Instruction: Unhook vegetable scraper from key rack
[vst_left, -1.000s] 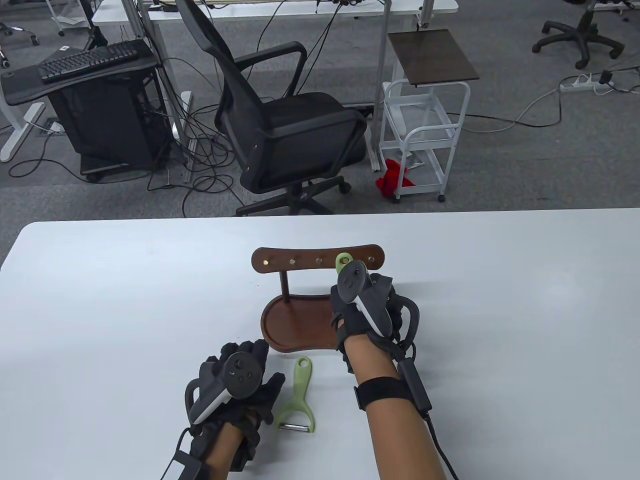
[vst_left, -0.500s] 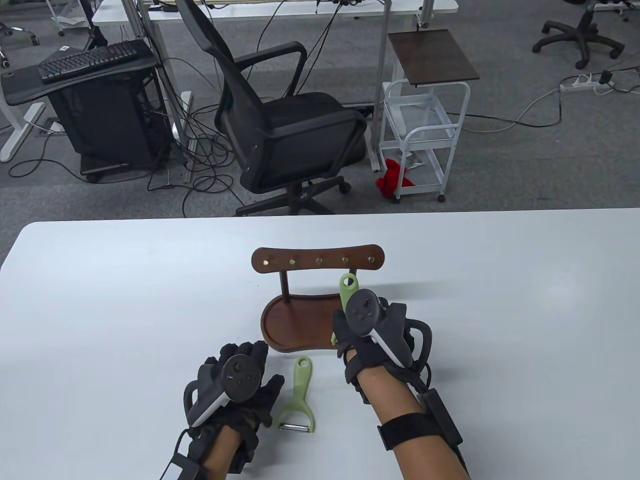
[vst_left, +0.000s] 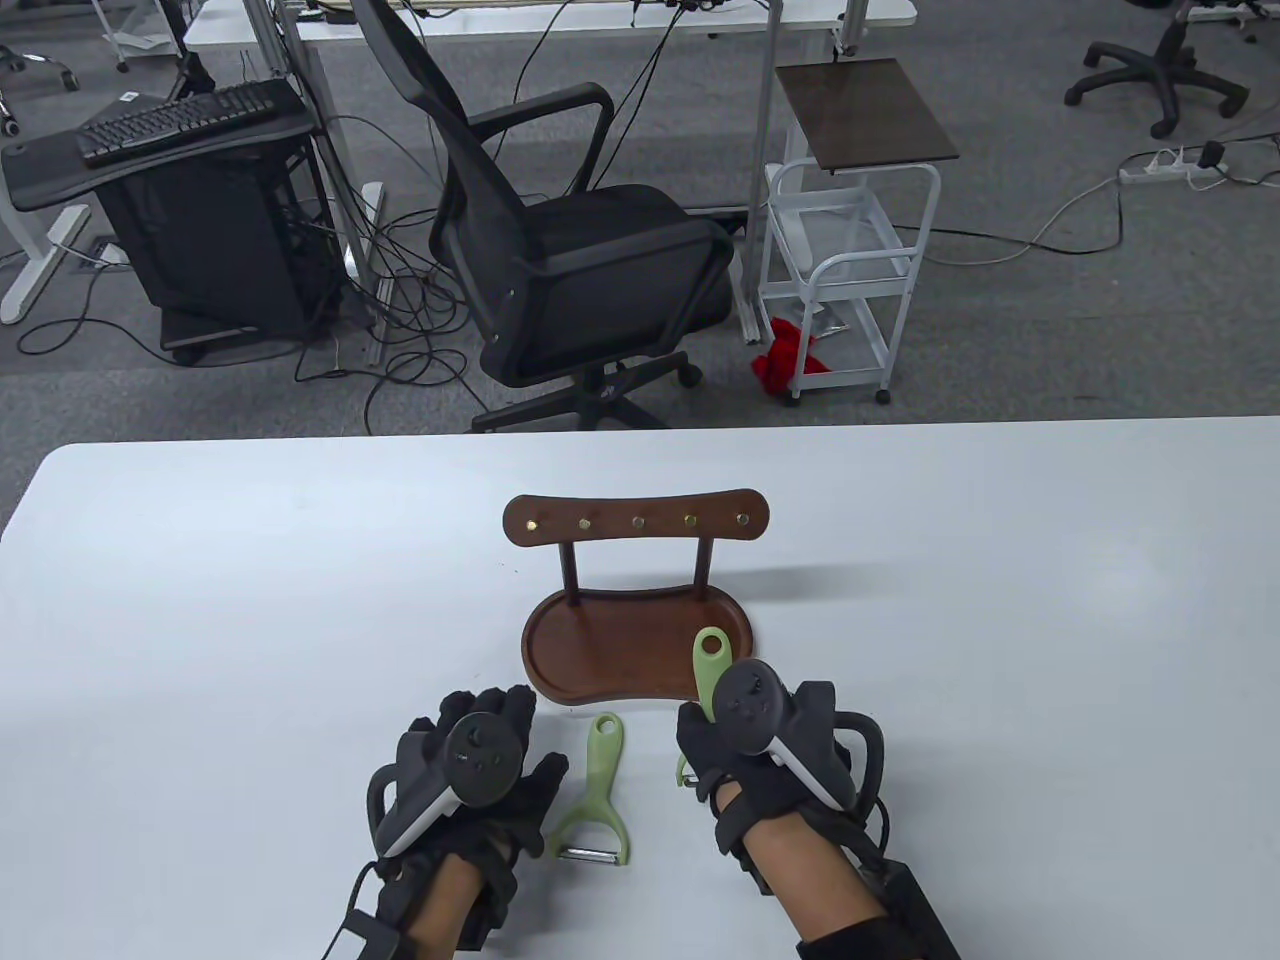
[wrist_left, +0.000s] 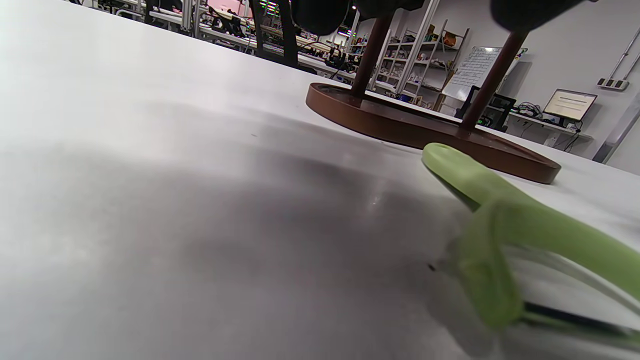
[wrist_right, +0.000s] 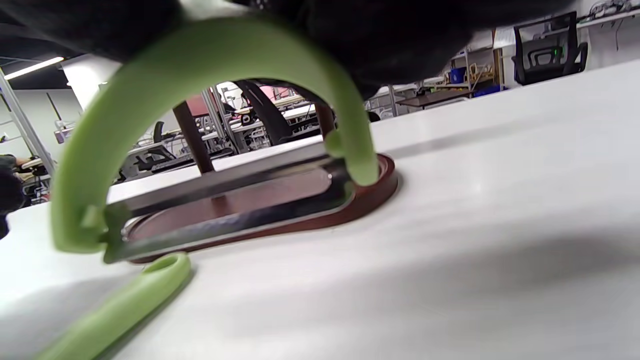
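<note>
The wooden key rack stands mid-table on its oval base tray; its hooks are bare. My right hand grips a green vegetable scraper by the handle, just in front of the tray, with the loop end pointing away. In the right wrist view its green yoke and metal blade hang low over the table. A second green scraper lies flat on the table between my hands. My left hand rests palm down beside it, empty.
The white table stretches wide on both sides. The second scraper lies close to the rack base in the left wrist view. Its handle shows below the held blade. An office chair stands beyond the far edge.
My right hand has taken the scraper off the rack's hook and drawn it back and down, over the tray toward the near edge. The left hand has stayed put.
</note>
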